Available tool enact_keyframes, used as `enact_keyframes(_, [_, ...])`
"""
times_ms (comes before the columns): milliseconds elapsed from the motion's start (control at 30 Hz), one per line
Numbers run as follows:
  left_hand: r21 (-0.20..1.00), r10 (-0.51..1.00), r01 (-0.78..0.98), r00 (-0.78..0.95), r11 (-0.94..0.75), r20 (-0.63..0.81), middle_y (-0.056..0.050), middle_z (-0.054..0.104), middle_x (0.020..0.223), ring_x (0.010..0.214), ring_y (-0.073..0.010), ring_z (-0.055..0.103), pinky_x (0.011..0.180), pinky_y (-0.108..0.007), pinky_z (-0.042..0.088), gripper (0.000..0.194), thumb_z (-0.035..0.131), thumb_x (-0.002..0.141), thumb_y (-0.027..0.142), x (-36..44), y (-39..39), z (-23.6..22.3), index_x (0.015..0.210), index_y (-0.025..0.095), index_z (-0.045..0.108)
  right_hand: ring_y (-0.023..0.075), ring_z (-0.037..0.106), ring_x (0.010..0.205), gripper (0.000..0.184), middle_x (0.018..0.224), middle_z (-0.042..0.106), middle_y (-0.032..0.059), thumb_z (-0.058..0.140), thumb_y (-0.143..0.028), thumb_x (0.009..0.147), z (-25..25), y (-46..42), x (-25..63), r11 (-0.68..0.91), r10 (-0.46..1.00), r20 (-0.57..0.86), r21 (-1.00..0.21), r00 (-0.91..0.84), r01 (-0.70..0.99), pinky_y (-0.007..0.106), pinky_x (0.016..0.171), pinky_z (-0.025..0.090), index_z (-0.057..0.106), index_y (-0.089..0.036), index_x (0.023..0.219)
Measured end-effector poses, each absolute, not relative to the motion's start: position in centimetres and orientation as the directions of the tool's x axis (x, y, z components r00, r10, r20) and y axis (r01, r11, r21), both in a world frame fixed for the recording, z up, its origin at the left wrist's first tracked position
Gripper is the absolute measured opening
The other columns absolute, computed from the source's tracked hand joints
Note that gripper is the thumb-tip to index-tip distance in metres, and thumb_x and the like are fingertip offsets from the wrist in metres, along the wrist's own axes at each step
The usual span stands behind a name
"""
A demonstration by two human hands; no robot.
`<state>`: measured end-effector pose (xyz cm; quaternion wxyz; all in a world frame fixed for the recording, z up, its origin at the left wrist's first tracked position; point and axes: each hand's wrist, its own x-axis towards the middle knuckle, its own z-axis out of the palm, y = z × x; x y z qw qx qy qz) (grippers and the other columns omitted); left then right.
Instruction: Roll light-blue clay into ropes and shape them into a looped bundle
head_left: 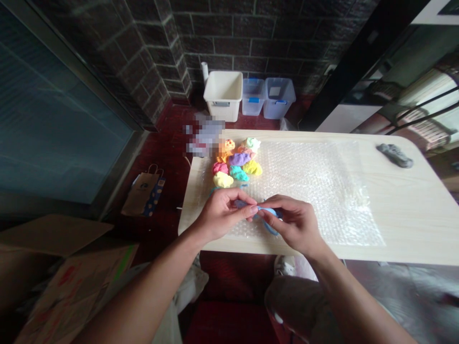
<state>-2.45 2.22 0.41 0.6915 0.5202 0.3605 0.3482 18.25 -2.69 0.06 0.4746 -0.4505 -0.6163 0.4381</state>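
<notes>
A piece of blue modelling clay (267, 209) stretches between my two hands over the near edge of the bubble wrap. My left hand (224, 210) pinches one end between thumb and fingers. The other end is in the closed fingers of my right hand (296, 222), with the fingertips of both hands close together. Below them shows a darker blue curved piece (270, 230), partly hidden by my right thumb; whether it joins the clay I cannot tell. Just beyond my left hand lie several soft clay lumps, among them a pale yellow lump (223, 179), a teal lump (239, 173) and a purple lump (239, 159).
Bubble wrap (308, 177) covers much of the pale wooden table (412, 215). A grey lumpy object (395, 155) lies at the far right. Against the brick wall stand a white bin (224, 88) and two clear bins. At left are a paper bag (141, 191) and an open cardboard box (75, 282).
</notes>
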Motion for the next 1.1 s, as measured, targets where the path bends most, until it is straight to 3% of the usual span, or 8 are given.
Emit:
enact_keyframes(200, [0.939, 0.819, -0.134, 0.538, 0.317, -0.200, -0.004, 0.074, 0.081, 0.070, -0.0151, 0.073, 0.071, -0.027, 0.060, 0.029, 0.084, 0.086, 0.034, -2.46, 2.25, 0.77, 0.103, 0.013, 0.073, 0.0211, 0.074, 0.081, 0.010, 0.093, 0.082, 0.0079, 0.079, -0.022, 0.094, 0.00, -2.60, 18.20, 0.245, 0.966, 0.233, -0.963, -0.108, 0.113, 0.035, 0.070, 0.055, 0.083, -0.023, 0.102])
enact_keyframes(500, [0.964, 0.862, -0.149, 0.493, 0.220, -0.120, -0.004, 0.074, 0.074, 0.069, -0.0145, 0.072, 0.071, -0.026, 0.060, 0.022, 0.085, 0.085, 0.029, -2.43, 2.20, 0.66, 0.093, 0.012, 0.074, 0.0237, 0.076, 0.085, 0.013, 0.098, 0.083, 0.0089, 0.080, -0.029, 0.095, -0.20, -2.69, 18.04, 0.217, 0.973, 0.202, -0.964, -0.112, 0.152, 0.038, 0.074, 0.059, 0.085, -0.025, 0.106])
enact_keyframes(700, [0.946, 0.842, -0.159, 0.514, 0.283, -0.165, -0.005, 0.076, 0.093, 0.074, -0.0153, 0.076, 0.074, -0.027, 0.063, 0.026, 0.084, 0.086, 0.032, -2.38, 2.09, 0.86, 0.103, 0.014, 0.073, 0.0207, 0.073, 0.076, 0.008, 0.089, 0.082, 0.0073, 0.080, -0.027, 0.094, -0.05, -2.63, 18.03, 0.247, 0.968, 0.234, -0.954, -0.088, 0.171, 0.034, 0.067, 0.055, 0.084, -0.024, 0.100])
enact_keyframes(867, [0.952, 0.837, -0.127, 0.519, 0.278, -0.175, -0.005, 0.075, 0.079, 0.068, -0.0167, 0.075, 0.071, -0.029, 0.064, 0.027, 0.084, 0.086, 0.035, -2.30, 2.14, 0.66, 0.097, 0.013, 0.074, 0.0222, 0.074, 0.080, 0.011, 0.093, 0.082, 0.0086, 0.081, -0.031, 0.093, -0.19, -2.64, 18.04, 0.223, 0.974, 0.213, -0.961, -0.079, 0.163, 0.034, 0.068, 0.057, 0.083, -0.023, 0.101])
enact_keyframes(1100, [0.971, 0.882, -0.151, 0.462, 0.183, -0.094, -0.005, 0.075, 0.083, 0.070, -0.0144, 0.073, 0.071, -0.025, 0.061, 0.024, 0.084, 0.086, 0.032, -2.18, 1.85, 0.65, 0.095, 0.012, 0.075, 0.0227, 0.076, 0.081, 0.013, 0.093, 0.084, 0.0085, 0.081, -0.032, 0.094, -0.04, -2.82, 18.07, 0.189, 0.981, 0.173, -0.959, -0.089, 0.213, 0.035, 0.069, 0.058, 0.085, -0.023, 0.101])
